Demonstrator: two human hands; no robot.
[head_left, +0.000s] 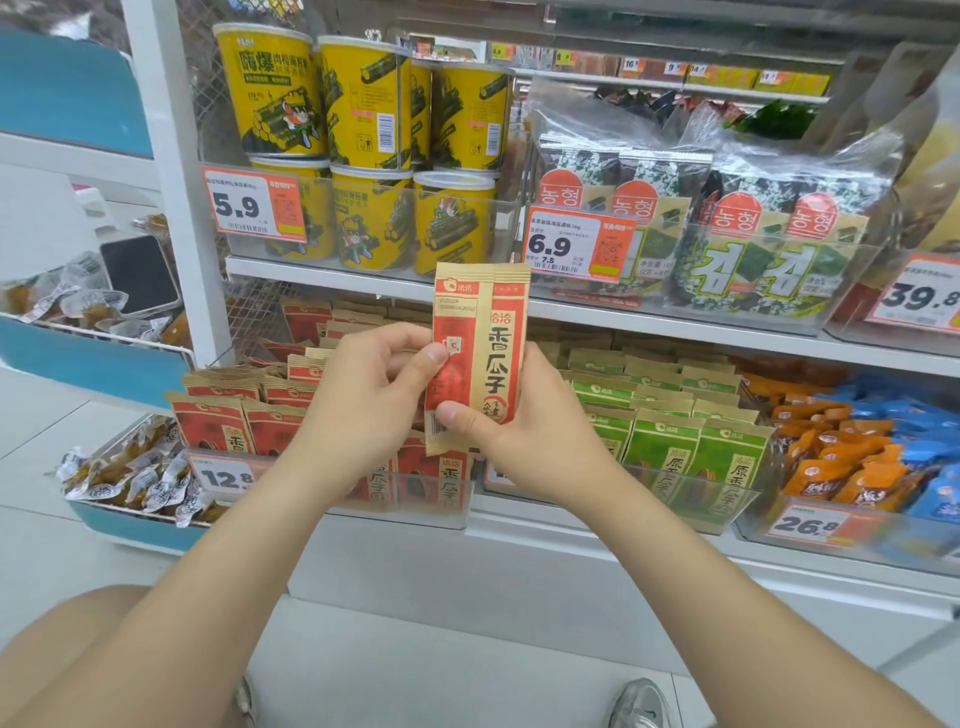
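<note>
A red and tan sunflower seed packet (488, 332) stands upright in the air in front of the lower shelf. My left hand (363, 395) grips its left edge, thumb pressed on the front near the middle. My right hand (524, 431) holds it from the right and below, thumb across the packet's lower front. Behind and below it, a clear bin (415, 499) holds several packets of the same red kind (223, 421).
Green seed packets (691, 447) fill the bin to the right, orange and blue snack packs (857, 452) further right. The shelf above carries yellow tubs (363, 130) and seaweed packs (727, 234). A blue rack with wrapped snacks (130, 478) stands at left. My shoe (641, 701) is on the floor.
</note>
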